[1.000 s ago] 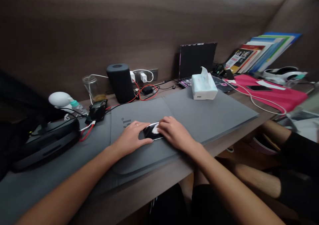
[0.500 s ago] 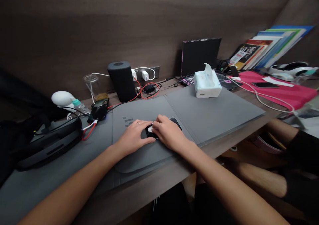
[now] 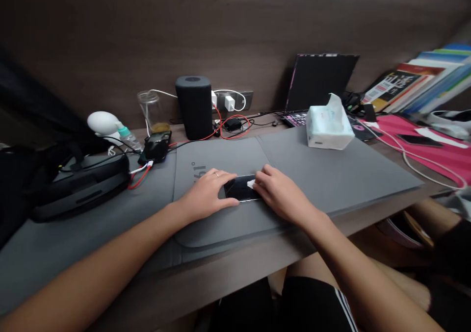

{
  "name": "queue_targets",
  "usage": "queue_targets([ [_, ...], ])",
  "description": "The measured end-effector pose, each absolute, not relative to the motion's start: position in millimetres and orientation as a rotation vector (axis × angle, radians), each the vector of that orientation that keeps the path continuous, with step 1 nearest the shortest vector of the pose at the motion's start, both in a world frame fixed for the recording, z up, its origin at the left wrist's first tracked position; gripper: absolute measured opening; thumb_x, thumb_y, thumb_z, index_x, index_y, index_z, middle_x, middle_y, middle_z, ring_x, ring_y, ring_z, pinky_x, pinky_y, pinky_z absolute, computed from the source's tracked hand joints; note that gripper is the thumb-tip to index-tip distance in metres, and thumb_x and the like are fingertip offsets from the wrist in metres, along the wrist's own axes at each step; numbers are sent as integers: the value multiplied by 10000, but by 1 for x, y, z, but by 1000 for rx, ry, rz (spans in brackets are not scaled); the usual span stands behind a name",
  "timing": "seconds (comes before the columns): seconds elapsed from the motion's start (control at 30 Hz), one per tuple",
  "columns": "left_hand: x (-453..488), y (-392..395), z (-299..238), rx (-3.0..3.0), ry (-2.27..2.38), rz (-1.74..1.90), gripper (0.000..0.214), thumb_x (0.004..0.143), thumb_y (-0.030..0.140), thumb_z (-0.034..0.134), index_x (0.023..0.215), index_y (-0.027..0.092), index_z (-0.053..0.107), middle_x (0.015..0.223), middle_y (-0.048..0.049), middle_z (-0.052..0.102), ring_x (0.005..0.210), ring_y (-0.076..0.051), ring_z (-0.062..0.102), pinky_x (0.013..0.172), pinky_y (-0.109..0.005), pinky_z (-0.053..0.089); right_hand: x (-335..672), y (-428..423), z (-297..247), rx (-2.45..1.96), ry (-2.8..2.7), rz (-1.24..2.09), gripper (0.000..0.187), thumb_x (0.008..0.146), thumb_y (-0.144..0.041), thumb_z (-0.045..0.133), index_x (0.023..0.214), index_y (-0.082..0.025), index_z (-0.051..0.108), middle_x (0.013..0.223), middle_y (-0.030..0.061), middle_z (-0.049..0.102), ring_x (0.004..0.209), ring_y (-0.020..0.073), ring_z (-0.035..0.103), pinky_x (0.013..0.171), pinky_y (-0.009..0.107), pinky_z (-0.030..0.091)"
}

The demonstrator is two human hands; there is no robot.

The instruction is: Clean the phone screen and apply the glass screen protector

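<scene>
A dark-screened smartphone (image 3: pixel 240 190) lies flat on the grey desk mat (image 3: pixel 221 231), its long side running left to right. My left hand (image 3: pixel 206 194) holds its left end, thumb on the near edge and fingers on the far edge. Pinched in the fingers of my right hand (image 3: pixel 278 191) is a small white tissue (image 3: pixel 251 184), resting on the screen toward the phone's right end. That hand covers the right end of the phone.
A tissue pack (image 3: pixel 329 133) sits on the mat before an open laptop (image 3: pixel 320 84). Behind are a black cylindrical speaker (image 3: pixel 194 109) and tangled cables. A second phone (image 3: pixel 157 147) and a black headset (image 3: pixel 83 187) lie left. Another person's leg (image 3: pixel 401 278) shows lower right.
My right hand has slid the tissue rightward along the phone's screen, uncovering more of its middle. My left hand keeps its hold on the left end. The view has shifted slightly.
</scene>
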State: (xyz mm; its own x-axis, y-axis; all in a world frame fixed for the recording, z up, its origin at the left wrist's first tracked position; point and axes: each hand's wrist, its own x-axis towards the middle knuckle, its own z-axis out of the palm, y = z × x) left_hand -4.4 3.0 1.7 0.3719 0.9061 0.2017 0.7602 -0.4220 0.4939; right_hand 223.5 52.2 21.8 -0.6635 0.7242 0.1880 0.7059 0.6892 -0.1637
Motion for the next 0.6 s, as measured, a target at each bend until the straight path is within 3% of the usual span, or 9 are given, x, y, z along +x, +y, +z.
queue_targets([
  [0.2, -4, 2, 2, 2298, 1456, 626, 561, 863, 395, 729, 1357, 200, 548, 1347, -77, 634, 1222, -281, 544, 1067, -461, 437, 193, 42, 17, -994, -2700, 105, 180, 1005, -243, 473, 870, -185, 578, 904, 66, 536, 754, 180, 494, 642, 301, 382],
  [0.43, -3, -1, 5, 2246, 1482, 626, 551, 870, 383, 712, 1376, 249, 539, 1366, -41, 630, 1258, -265, 523, 1092, -457, 424, 248, 46, 10, -1071, -2548, 167, 246, 1016, -313, 459, 837, -197, 581, 940, 99, 578, 836, 222, 524, 741, 362, 454],
  [0.6, -3, 0, 2, 2243, 1497, 624, 558, 860, 397, 722, 1373, 268, 544, 1354, -43, 637, 1241, -273, 537, 1079, -477, 431, 257, 50, 1, -1049, -2419, 256, 187, 1016, -277, 447, 947, -210, 607, 1166, 135, 650, 1055, 271, 566, 900, 460, 484],
])
